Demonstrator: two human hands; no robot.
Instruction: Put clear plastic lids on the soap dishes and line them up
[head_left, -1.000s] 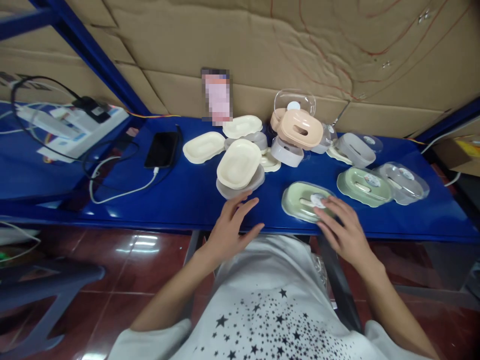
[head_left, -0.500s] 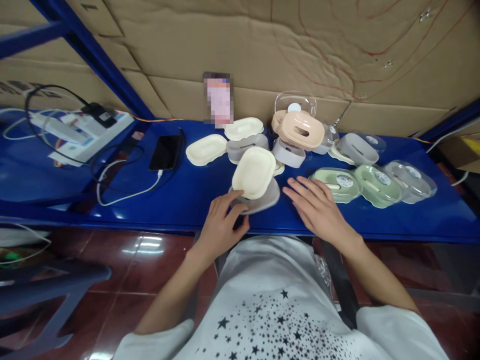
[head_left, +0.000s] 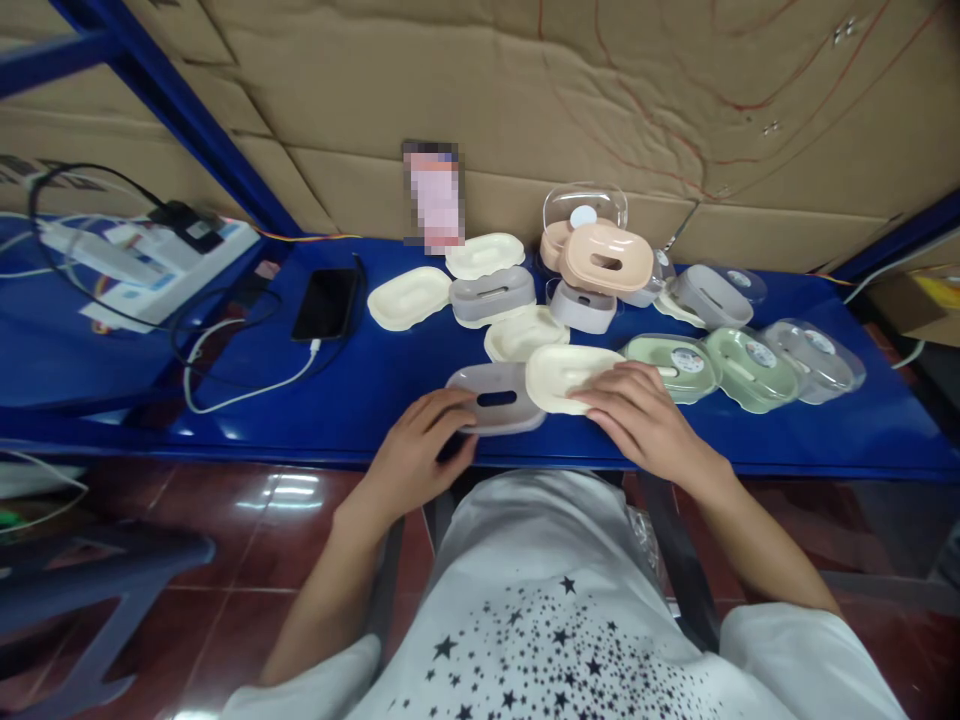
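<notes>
My left hand [head_left: 420, 440] is closed on the left end of a grey oval plastic piece [head_left: 516, 412] with a long slot, near the table's front edge. My right hand [head_left: 656, 425] grips the right side of a shallow cream plastic tray [head_left: 555, 378]. That tray overlaps the right end of the grey piece. Just behind lies another cream tray [head_left: 525, 335], and beyond it a grey slotted piece [head_left: 491, 294] rests on a cream one. Right-hand fingertips partly cover the held tray's edge.
Peach slotted pieces [head_left: 609, 258] and a clear cover [head_left: 585, 205] are stacked at the back. Green boxes [head_left: 752, 370] with clear lids stand at the right. To the left are a phone [head_left: 325, 305], cables and a power strip [head_left: 161, 275]. Cardboard [head_left: 495, 100] backs the blue table.
The cream tray has shifted right off the grey piece and turned sideways, exposing the slot. My right hand has taken hold of it, while my left hand grips the grey piece.
</notes>
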